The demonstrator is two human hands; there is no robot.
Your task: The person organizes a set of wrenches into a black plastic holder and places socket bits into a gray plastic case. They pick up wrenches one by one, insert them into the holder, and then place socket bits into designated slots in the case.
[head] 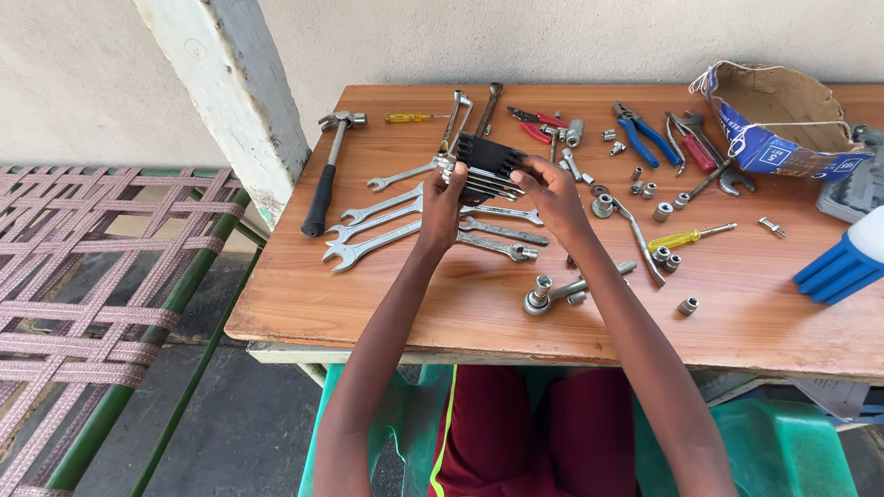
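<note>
Centrally, ribbed black plastic wrench holder [488,161], left hand [442,204], right hand [555,195], grained wooden table [442,313]

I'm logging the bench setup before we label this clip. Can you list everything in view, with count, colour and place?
Wrench holder: one, black, holding wrenches, gripped above the table.
Loose wrenches: several, silver, fanned left of the hands.
Claw hammer: one, black grip, table's left end.
Screwdrivers: two, yellow handles, one far edge, one right of centre.
Pliers: blue-handled and red-handled pairs, far side.
Sockets: many, silver, scattered right of centre.
Ratchet handle: one, silver, near edge.
Torn cardboard box: one, blue and brown, far right.
Wooden table: one, brown.
Woven cot: one, green frame, left.
Left hand: on holder.
Right hand: on holder.
</note>
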